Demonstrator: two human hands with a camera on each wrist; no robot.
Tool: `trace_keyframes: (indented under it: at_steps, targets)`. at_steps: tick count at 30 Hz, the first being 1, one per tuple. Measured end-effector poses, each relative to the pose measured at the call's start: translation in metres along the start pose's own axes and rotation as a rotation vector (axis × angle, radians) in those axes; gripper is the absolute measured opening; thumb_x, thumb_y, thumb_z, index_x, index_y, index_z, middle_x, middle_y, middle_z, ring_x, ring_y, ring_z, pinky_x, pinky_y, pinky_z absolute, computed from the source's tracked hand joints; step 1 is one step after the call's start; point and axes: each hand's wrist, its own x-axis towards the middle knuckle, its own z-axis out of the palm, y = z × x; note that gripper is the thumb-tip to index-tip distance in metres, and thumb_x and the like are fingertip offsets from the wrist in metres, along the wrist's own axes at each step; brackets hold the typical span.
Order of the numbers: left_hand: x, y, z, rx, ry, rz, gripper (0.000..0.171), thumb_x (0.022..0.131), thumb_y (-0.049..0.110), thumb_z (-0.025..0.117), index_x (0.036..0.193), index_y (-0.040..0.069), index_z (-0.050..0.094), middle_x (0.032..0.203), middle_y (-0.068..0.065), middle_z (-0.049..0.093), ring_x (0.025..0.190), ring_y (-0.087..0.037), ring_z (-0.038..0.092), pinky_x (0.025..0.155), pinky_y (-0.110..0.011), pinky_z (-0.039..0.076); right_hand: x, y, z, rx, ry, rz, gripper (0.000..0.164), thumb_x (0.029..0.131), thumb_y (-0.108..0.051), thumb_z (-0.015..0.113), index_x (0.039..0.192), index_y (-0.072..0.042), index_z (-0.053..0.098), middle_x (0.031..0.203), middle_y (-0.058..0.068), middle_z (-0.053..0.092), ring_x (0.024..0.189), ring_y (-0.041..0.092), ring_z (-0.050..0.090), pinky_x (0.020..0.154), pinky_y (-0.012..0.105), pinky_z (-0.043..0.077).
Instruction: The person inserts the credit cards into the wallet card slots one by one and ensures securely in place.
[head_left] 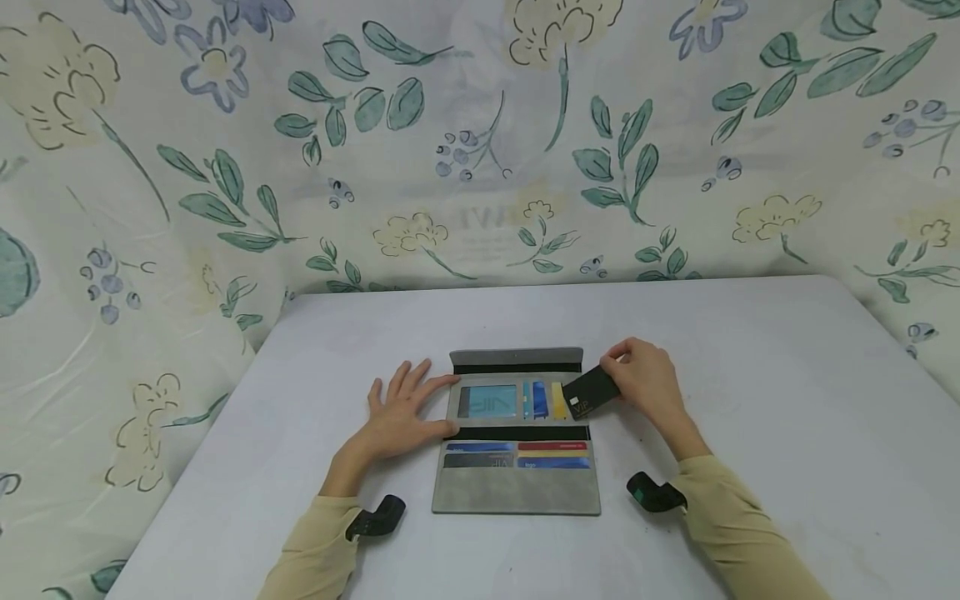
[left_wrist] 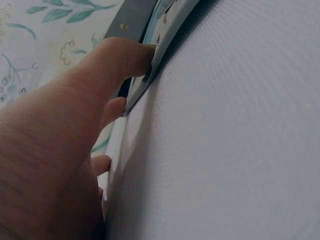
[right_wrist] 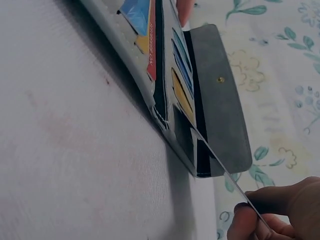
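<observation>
A grey wallet [head_left: 517, 493] lies unfolded on the table, with several cards in its slots. My left hand [head_left: 405, 421] spreads its fingers at the wallet's left side; thumb and index fingertip press its edge. With thumb and fingers, my right hand [head_left: 648, 379] pinches a black VIP card [head_left: 592, 393] by its outer corner. The card slants over the right edge of the upper panel, beside a yellow card [head_left: 558, 401]. In the right wrist view the card [right_wrist: 225, 172] shows edge-on, its far end at the slots below the yellow card [right_wrist: 182, 95].
The wallet's flap [head_left: 517, 357] lies folded out at the top, with a snap stud [right_wrist: 221, 79]. A clear window [head_left: 489, 402] is on the upper panel; red and blue cards fill lower slots. The white table [head_left: 360, 333] meets a floral curtain [head_left: 480, 200] behind.
</observation>
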Motion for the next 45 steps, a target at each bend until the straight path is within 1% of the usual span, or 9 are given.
trace_keyframes:
  at_steps: [7,12,15,19,26,31,33,36,45]
  targets:
    - [0.001,-0.001,0.001,0.002,-0.004,0.004,0.07,0.083,0.048,0.067,0.147,0.029,0.046,0.164,-0.016,0.016,0.15,-0.042,0.0,0.109,-0.071,-0.01,-0.002,-0.003,0.003,0.022,0.061,0.026,0.025,0.095,-0.017,0.06,0.109,0.003,0.064,0.099,0.022,0.067,0.075,0.028,0.066,0.053,0.026,0.053]
    - [0.002,0.0,0.0,-0.003,-0.006,0.008,0.07,0.083,0.047,0.067,0.147,0.029,0.046,0.164,-0.016,0.016,0.15,-0.042,0.0,0.109,-0.071,-0.01,-0.005,-0.003,0.003,0.045,0.07,0.043,0.025,0.096,-0.017,0.059,0.11,0.004,0.063,0.101,0.024,0.067,0.075,0.029,0.067,0.053,0.027,0.054]
    - [0.002,0.0,-0.001,-0.008,-0.006,0.007,0.07,0.083,0.046,0.067,0.147,0.028,0.046,0.164,-0.017,0.016,0.15,-0.043,0.0,0.109,-0.071,-0.01,-0.007,-0.003,0.002,0.046,0.046,0.047,0.027,0.096,-0.018,0.059,0.111,0.004,0.062,0.103,0.025,0.067,0.074,0.028,0.067,0.055,0.026,0.054]
    - [0.001,-0.001,-0.001,-0.01,-0.006,0.001,0.07,0.083,0.046,0.068,0.147,0.028,0.046,0.164,-0.017,0.016,0.15,-0.043,0.0,0.109,-0.072,-0.01,-0.01,-0.001,-0.002,0.059,-0.038,0.034,0.029,0.097,-0.019,0.058,0.114,0.004,0.06,0.108,0.027,0.067,0.074,0.025,0.068,0.057,0.026,0.051]
    - [0.002,-0.003,0.0,-0.008,-0.001,0.001,0.07,0.083,0.046,0.068,0.147,0.029,0.047,0.164,-0.017,0.017,0.15,-0.043,0.0,0.109,-0.072,-0.009,-0.01,0.003,-0.009,-0.003,-0.23,-0.084,0.035,0.095,-0.021,0.064,0.121,0.002,0.062,0.11,0.023,0.066,0.072,0.019,0.064,0.067,0.032,0.05]
    - [0.001,-0.002,0.001,-0.005,0.001,0.01,0.07,0.083,0.047,0.067,0.147,0.028,0.047,0.164,-0.017,0.017,0.15,-0.043,0.001,0.109,-0.072,-0.009,-0.01,0.006,-0.01,-0.088,-0.353,-0.196,0.049,0.09,-0.023,0.071,0.13,-0.001,0.055,0.122,0.021,0.061,0.099,0.03,0.06,0.088,0.046,0.052]
    - [0.001,-0.002,0.001,-0.008,0.0,0.012,0.07,0.083,0.047,0.068,0.147,0.028,0.047,0.164,-0.017,0.017,0.15,-0.043,0.001,0.109,-0.072,-0.009,-0.01,0.007,-0.01,-0.127,-0.368,-0.247,0.053,0.087,-0.023,0.074,0.131,-0.001,0.054,0.124,0.021,0.059,0.107,0.033,0.056,0.095,0.051,0.049]
    - [0.001,-0.002,0.001,-0.01,-0.001,0.012,0.07,0.083,0.046,0.068,0.147,0.028,0.046,0.164,-0.017,0.016,0.15,-0.043,0.0,0.109,-0.071,-0.01,-0.011,0.008,-0.01,-0.169,-0.369,-0.299,0.056,0.084,-0.022,0.077,0.13,0.0,0.054,0.124,0.021,0.056,0.109,0.035,0.055,0.098,0.053,0.047]
    - [0.0,-0.003,-0.001,-0.008,-0.007,0.006,0.07,0.083,0.046,0.067,0.147,0.029,0.046,0.164,-0.017,0.016,0.15,-0.043,0.0,0.109,-0.071,-0.009,-0.012,0.007,-0.007,-0.27,-0.311,-0.345,0.055,0.081,-0.029,0.082,0.126,-0.004,0.062,0.113,0.014,0.053,0.097,0.029,0.057,0.089,0.047,0.053]
